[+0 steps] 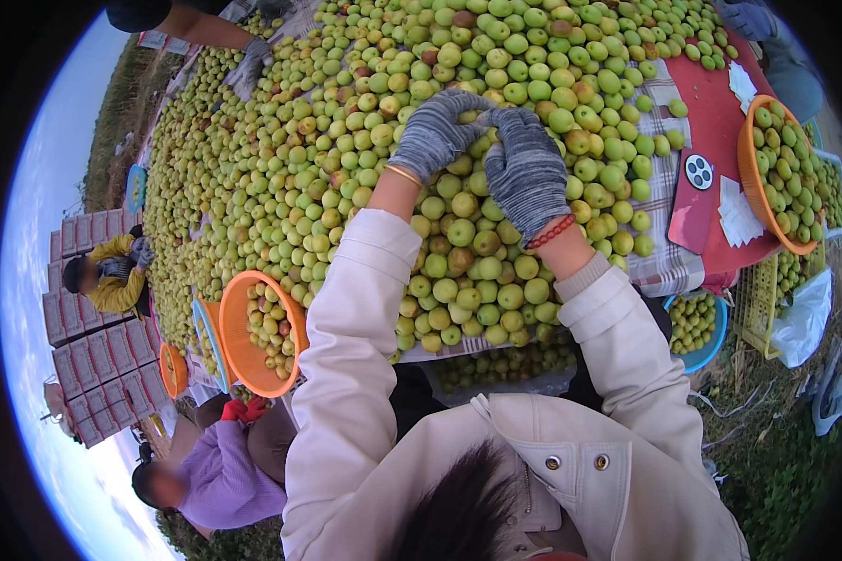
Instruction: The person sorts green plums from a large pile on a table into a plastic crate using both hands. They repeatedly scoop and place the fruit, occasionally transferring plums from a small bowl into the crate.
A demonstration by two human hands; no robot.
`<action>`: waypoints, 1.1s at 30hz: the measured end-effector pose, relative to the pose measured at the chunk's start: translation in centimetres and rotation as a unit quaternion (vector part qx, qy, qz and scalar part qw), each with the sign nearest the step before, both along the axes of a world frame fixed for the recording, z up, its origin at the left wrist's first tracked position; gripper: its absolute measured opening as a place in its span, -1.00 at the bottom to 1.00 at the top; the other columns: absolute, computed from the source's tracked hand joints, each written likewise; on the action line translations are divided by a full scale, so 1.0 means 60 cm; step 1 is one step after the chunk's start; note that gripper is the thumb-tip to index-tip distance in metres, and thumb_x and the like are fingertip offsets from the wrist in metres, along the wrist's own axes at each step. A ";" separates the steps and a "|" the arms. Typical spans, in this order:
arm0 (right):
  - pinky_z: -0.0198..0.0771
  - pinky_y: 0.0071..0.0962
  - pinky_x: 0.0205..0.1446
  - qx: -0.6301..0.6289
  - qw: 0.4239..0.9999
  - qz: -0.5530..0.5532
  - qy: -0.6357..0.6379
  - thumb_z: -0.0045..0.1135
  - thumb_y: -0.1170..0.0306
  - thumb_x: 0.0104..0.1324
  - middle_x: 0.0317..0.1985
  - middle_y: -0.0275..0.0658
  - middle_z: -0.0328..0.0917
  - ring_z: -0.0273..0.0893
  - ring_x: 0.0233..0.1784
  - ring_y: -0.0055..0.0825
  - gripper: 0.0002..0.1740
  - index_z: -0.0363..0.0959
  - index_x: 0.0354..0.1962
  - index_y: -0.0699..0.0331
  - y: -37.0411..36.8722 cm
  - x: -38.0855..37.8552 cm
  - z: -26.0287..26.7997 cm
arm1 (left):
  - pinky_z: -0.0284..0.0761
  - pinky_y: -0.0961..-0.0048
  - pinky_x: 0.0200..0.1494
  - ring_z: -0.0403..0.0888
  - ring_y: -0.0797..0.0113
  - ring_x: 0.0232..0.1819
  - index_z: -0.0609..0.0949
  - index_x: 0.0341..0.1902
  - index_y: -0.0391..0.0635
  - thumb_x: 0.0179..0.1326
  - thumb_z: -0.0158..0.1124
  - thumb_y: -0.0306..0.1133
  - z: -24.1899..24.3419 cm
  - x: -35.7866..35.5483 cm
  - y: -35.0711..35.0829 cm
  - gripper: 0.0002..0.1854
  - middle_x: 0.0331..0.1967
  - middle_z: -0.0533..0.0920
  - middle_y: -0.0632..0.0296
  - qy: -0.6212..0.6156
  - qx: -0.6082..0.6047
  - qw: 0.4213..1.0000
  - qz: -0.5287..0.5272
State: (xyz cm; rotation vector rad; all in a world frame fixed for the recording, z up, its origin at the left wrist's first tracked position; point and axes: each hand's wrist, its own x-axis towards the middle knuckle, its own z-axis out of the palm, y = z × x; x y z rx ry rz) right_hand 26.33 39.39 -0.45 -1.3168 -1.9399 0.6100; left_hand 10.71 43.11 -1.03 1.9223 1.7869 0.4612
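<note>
Both of my hands wear grey knitted gloves and rest over a wide heap of green and yellowish jujube-like fruits (463, 231), some with brown patches. My left hand (443, 130), with a thin gold bangle at the wrist, is curved over the fruits, palm side hidden. Close beside it, its fingertips almost meeting the left ones, my right hand (526, 165) is bent over the same heap; a red bead bracelet circles that wrist. Whether either hand holds a fruit cannot be seen.
An orange basket (233, 336) with fruits stands at the left front, another orange basket (747, 158) at the right. A red phone (689, 221) lies on the cloth beside papers (738, 217). Co-workers sit at the left (228, 470) (123, 273); another person's gloved hand (256, 59) reaches in at upper left.
</note>
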 end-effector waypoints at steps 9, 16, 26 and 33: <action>0.41 -0.32 0.07 -0.064 0.978 0.016 0.196 -0.03 0.54 0.20 -0.12 -0.19 0.50 0.51 -0.06 -0.29 -0.68 0.45 -0.07 0.20 0.004 0.006 -0.012 | 0.58 0.36 -0.29 0.66 0.25 -0.30 0.62 -0.05 -0.02 0.06 0.37 -0.31 0.012 0.011 0.054 -0.66 -0.32 0.68 0.09 0.049 -0.063 0.997 -0.010; 0.44 -0.50 -0.03 -0.187 0.909 0.114 0.355 0.02 0.53 0.26 -0.08 -0.24 0.49 0.47 -0.17 -0.55 -0.65 0.42 0.02 0.23 -0.023 -0.020 -0.004 | 0.40 0.70 -0.65 0.55 0.43 -0.24 0.43 0.16 -0.21 0.28 0.14 -0.42 0.002 -0.071 -0.117 -0.62 -0.01 0.53 0.05 -0.824 -0.085 0.542 0.141; 0.45 -0.40 0.05 -0.125 0.914 0.295 0.250 0.18 0.42 0.22 -0.16 -0.23 0.49 0.47 -0.04 -0.41 -0.72 0.45 -0.10 0.24 -0.138 -0.075 -0.006 | 0.40 0.72 -0.69 0.41 0.51 -0.37 0.37 0.24 -0.19 0.39 0.01 -0.29 -0.015 -0.044 -0.352 -0.59 -0.11 0.52 0.16 -0.891 -0.069 0.420 0.160; 0.46 -0.61 -0.17 -0.260 0.849 0.348 0.301 0.01 0.46 0.28 -0.19 -0.30 0.57 0.50 -0.19 -0.61 -0.73 0.46 -0.06 0.29 -0.204 -0.069 0.034 | 0.58 0.49 -0.23 0.49 0.24 0.04 0.39 0.24 -0.21 0.39 -0.07 -0.15 -0.012 -0.056 -0.393 -0.53 0.20 0.43 0.01 -0.962 0.042 0.214 0.166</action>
